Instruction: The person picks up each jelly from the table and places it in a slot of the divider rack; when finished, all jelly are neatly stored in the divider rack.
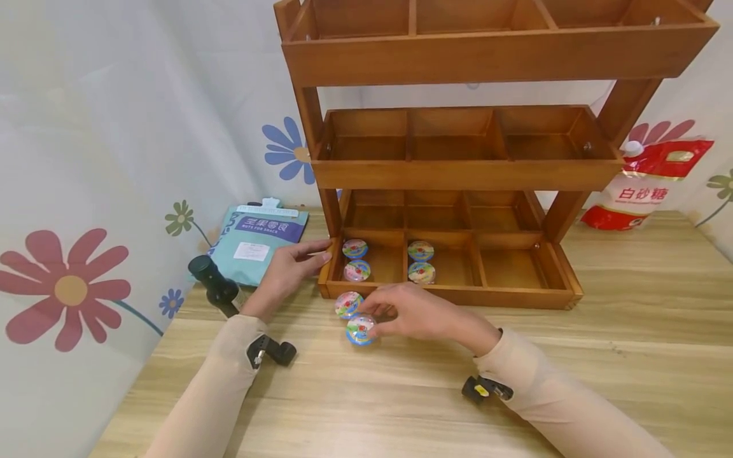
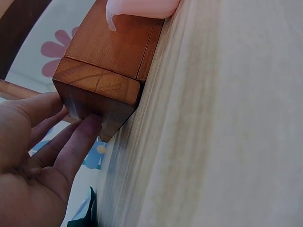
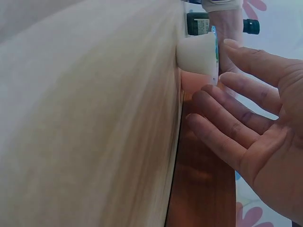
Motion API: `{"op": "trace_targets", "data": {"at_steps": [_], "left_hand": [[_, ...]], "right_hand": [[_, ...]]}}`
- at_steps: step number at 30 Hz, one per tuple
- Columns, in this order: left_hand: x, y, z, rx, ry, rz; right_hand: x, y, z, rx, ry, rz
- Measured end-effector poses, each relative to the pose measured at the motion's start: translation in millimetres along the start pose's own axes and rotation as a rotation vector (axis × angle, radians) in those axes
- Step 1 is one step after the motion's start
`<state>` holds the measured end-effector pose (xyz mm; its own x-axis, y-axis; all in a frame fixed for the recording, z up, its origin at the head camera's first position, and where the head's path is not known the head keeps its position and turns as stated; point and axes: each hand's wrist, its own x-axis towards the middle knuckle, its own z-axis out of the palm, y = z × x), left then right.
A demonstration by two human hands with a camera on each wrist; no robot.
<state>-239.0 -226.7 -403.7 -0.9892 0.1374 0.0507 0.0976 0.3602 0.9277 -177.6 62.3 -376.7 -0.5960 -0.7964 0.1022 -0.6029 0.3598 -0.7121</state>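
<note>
Floral cloth (image 1: 229, 95) hangs behind the wooden rack (image 1: 464, 173), and pale wood-grain worktop (image 1: 401, 394) carries it. Just in front of the rack's lower left end we see two lidded cups standing upright on the worktop: a pink cup (image 1: 349, 305) nearer the rack and a white cup (image 1: 361, 330) a little farther out from it. Both should be light, we judge, with thin, smooth walls that give if squeezed and a lid film that could dent or peel. We would take hold round the sides just under the rim, pinching gently and keeping off the film and any lid tab.

Our right hand (image 1: 420, 315) is at these cups in front of the rack, thumb and fingers spread apart, its grip closed on nothing. Our left hand (image 1: 294, 267) rests its fingers against the rack's left end, holding nothing.

Four more cups (image 1: 421, 273) stand in the rack's front row, two in the left compartment, two in the middle. Left of the rack are a teal snack pouch (image 1: 252, 254) and a dark bottle (image 1: 217, 286); right of it, a red-and-white bag (image 1: 638, 191).
</note>
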Motion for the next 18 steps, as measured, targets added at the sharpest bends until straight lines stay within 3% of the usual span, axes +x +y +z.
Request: {"op": "trace_targets", "data": {"at_steps": [18], "left_hand": [[-0.4,0.1,0.8,-0.003,0.004,0.002]], "right_hand": [[1.1,2.0,4.5,0.004,-0.029,-0.047]]}}
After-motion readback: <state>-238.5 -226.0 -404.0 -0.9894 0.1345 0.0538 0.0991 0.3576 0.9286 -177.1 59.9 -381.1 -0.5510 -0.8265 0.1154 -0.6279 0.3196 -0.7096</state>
